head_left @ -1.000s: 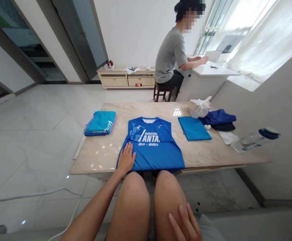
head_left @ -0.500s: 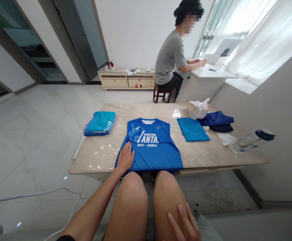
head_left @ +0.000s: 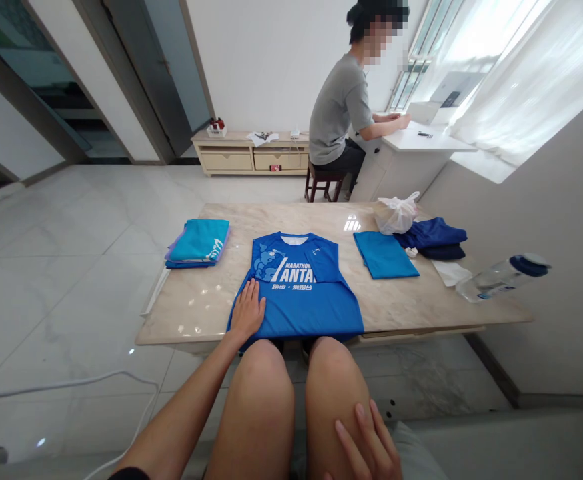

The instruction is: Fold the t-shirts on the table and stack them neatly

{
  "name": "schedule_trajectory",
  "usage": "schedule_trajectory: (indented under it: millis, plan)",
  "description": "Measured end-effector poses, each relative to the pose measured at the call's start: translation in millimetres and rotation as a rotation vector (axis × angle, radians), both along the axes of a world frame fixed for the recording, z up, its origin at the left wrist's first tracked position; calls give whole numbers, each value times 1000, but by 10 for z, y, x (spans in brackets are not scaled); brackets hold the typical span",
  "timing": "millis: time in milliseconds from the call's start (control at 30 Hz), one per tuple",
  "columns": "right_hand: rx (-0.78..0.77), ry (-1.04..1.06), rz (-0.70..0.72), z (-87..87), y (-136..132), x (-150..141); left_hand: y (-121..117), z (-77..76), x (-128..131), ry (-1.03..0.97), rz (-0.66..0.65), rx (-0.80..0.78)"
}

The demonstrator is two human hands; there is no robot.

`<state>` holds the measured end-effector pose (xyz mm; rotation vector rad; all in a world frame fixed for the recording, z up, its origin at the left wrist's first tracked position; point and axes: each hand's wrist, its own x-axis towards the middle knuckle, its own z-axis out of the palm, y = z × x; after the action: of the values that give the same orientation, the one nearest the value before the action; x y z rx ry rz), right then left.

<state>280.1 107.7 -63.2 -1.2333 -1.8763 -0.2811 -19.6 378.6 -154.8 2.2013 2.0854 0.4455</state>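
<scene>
A blue sleeveless running vest [head_left: 296,293] with white "MARATHON" and "ANTA" print lies folded flat on the marble table [head_left: 396,303], close to the table's near edge. My left hand [head_left: 246,310] rests palm down on the vest's lower left, fingers spread, gripping nothing. My right hand [head_left: 364,443] lies on my right thigh below the table, away from the vest. To the left stands a folded stack of teal and purple cloth [head_left: 199,240]. To the right lies a folded teal garment [head_left: 384,255].
Beyond the teal garment are a navy garment [head_left: 431,235], a white plastic bag [head_left: 395,215], a white cloth [head_left: 450,272] and a water bottle [head_left: 501,279]. A seated person [head_left: 336,113] works at a white desk [head_left: 421,140] past the table. A white cable [head_left: 71,382] runs along the floor.
The whole view has drifted slightly as my head moved. Both hands stay in the same places, and the vest and other items on the table have not visibly shifted.
</scene>
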Motion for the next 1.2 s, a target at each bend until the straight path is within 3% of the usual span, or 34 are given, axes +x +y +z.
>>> schedule_trajectory:
  millis: [367,1000,1133,1200]
  plan:
    - [-4,-21,-17,20,-50,47,-16,54,31,-3,18,-11]
    - [-66,22,-144,254,-152,-177,-10,73,58,-22,23,-11]
    - [-89,44,-90,358,-170,-24,-37,110,70,-23,19,-31]
    - [-150,111,-36,453,-52,165,-45,155,86,-22,-27,-22]
